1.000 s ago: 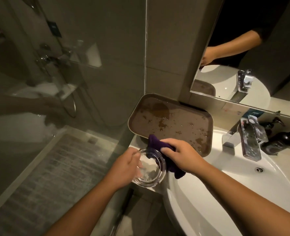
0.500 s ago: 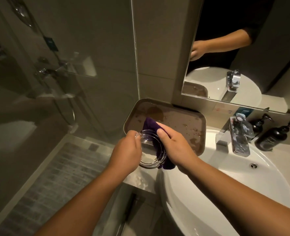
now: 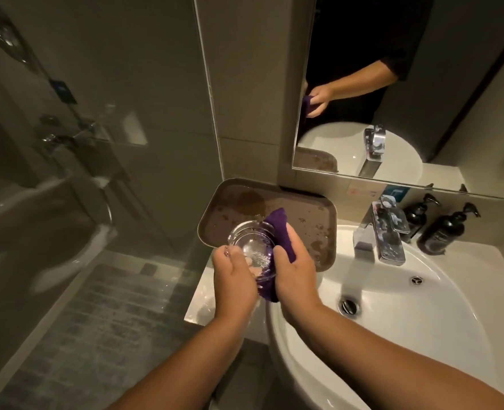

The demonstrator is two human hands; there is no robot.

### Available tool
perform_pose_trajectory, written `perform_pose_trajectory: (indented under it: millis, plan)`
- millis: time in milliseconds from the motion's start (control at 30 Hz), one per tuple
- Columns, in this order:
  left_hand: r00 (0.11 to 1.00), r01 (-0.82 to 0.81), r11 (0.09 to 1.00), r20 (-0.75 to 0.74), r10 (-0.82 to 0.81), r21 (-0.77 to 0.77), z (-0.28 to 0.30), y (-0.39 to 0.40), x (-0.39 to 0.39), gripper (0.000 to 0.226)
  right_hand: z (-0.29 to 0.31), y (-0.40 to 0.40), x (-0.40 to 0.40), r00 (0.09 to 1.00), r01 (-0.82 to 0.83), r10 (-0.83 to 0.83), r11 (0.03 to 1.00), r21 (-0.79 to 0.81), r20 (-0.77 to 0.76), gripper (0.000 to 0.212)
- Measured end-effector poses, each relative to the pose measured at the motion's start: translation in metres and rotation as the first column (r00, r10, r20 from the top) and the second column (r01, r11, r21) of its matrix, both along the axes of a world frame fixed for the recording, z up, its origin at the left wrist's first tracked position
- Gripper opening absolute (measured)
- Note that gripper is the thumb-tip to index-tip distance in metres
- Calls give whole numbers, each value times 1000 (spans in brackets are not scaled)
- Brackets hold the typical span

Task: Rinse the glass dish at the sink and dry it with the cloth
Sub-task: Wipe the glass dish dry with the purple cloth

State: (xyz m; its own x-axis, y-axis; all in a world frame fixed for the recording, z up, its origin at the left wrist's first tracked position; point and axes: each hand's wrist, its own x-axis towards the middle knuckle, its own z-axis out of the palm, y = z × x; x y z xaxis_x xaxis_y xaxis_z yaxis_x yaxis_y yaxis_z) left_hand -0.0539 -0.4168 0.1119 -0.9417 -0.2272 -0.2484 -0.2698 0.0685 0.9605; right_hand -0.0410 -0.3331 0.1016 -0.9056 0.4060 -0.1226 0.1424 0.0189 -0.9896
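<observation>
A round clear glass dish point(image 3: 252, 247) is held up over the left edge of the white sink point(image 3: 422, 315), tilted toward me. My left hand point(image 3: 234, 284) grips its near left rim. My right hand point(image 3: 296, 273) presses a dark purple cloth point(image 3: 280, 229) against the dish's right side and underside. Part of the cloth sticks up behind the dish, and part hangs below between my hands.
A wet brown tray point(image 3: 312, 211) lies on the counter behind the dish. A chrome tap point(image 3: 388, 235) and two dark pump bottles point(image 3: 443, 229) stand at the sink's back. A mirror point(image 3: 392, 84) hangs above. A glass shower partition point(image 3: 96, 143) is at left.
The dish and both hands have risen and shifted slightly right, over the tray's front edge. The dish has tilted more toward me, and the cloth has moved round its right side.
</observation>
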Motion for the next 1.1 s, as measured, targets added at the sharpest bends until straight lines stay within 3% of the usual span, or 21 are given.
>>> perform_pose_trajectory:
  millis: [100, 200, 300, 367, 467, 667, 733, 900, 1000, 1100]
  plan:
    - [966, 259, 966, 5, -259, -11, 9, -12, -2, 20, 9, 32, -5, 993, -117, 119, 987, 106, -8, 51]
    - [877, 479, 877, 49, -478, -27, 21, -25, -12, 23, 30, 63, -10, 937, -333, 350, 900, 281, -9, 54]
    - [824, 565, 817, 37, -565, -116, 33, -27, -18, 29, 56, 77, -14, 838, -520, 539, 745, 418, 81, 51]
    - [840, 531, 820, 7, -542, -215, 37, -24, -19, 30, 67, 81, -18, 816, -545, 572, 708, 449, 88, 47]
    - [887, 423, 865, -73, -456, -271, 38, -17, -19, 31, 70, 77, -19, 865, -461, 502, 797, 391, -5, 39]
    - [940, 275, 929, -132, -314, -248, 31, -5, -13, 31, 46, 54, -6, 973, -154, 191, 956, 250, -131, 30]
    - [968, 190, 963, -128, -217, -192, 28, 0, -11, 31, 33, 41, 1, 985, -54, 75, 990, 133, -156, 33]
    - [998, -54, 996, -16, 56, 75, 25, 25, 0, 32, 11, 12, 4, 976, 146, -142, 989, 14, -166, 41]
    - [998, -67, 985, 20, 65, 159, 23, 32, 9, 29, 9, 20, 0, 982, 122, -110, 990, 74, -153, 41]
    - [995, 96, 987, 1, -97, 130, 16, 21, 10, 30, 21, 41, -1, 987, 7, 17, 989, 148, -161, 39]
